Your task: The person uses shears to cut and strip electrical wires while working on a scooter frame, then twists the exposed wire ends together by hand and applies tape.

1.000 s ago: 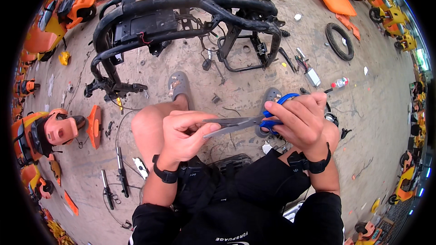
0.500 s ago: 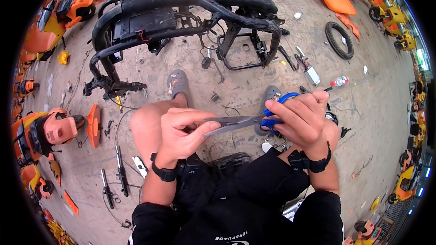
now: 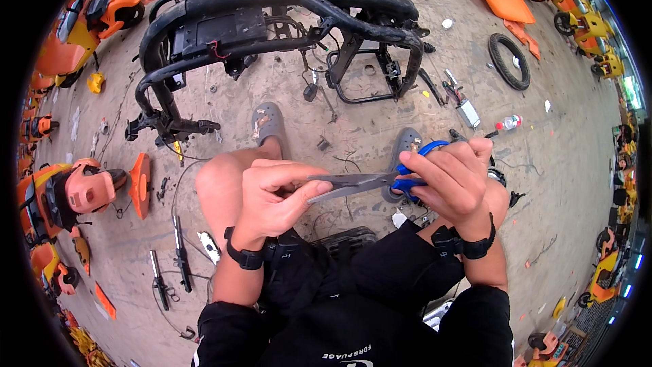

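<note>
Scissors (image 3: 367, 181) span the two hands — right hand (image 3: 451, 177) gripping the blue handles, left hand (image 3: 275, 194) pinching the blade ends — blades slightly parted, nothing visibly cut between them.

The scooter frame (image 3: 238, 1) stands on the floor (image 3: 550, 183). Right of the frame lies a tyre (image 3: 517, 84); before its left end, two rods (image 3: 179, 253); before its right half, scissors (image 3: 360, 182) between left hand (image 3: 275, 194) and right hand (image 3: 454, 178).
</note>
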Demonstrator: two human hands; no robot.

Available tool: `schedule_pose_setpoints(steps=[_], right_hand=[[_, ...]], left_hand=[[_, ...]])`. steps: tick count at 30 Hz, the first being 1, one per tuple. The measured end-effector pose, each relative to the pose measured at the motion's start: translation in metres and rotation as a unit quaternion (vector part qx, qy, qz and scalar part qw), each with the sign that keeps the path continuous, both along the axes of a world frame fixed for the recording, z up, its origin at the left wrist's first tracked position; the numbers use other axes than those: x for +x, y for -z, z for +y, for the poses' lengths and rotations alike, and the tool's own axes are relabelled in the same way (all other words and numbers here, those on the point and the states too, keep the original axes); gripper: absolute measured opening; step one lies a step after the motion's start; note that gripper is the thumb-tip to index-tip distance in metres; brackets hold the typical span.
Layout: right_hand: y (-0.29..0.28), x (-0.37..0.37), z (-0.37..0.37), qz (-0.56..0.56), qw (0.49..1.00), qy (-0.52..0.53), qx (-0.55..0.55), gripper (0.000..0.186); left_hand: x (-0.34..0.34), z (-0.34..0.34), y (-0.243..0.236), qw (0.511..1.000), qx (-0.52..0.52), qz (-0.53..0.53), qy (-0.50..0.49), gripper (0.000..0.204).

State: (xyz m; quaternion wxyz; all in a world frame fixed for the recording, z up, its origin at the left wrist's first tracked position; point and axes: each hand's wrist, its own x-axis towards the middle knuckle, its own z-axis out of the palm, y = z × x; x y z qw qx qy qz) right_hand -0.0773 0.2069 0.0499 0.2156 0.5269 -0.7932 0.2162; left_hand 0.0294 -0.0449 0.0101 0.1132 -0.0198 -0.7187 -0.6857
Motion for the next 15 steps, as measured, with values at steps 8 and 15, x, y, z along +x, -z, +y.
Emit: schedule_pose_setpoints(steps=[8, 15], right_hand=[[0.006, -0.001, -0.005, -0.005, 1.0, 0.008, -0.025, 0.051], [0.005, 0.001, 0.0, -0.001, 1.0, 0.0, -0.004, 0.051]], left_hand=[[0.0, 0.003, 0.004, 1.0, 0.016, 0.002, 0.008, 0.008], [0.002, -0.004, 0.0, 1.0, 0.019, -0.008, -0.002, 0.009]])
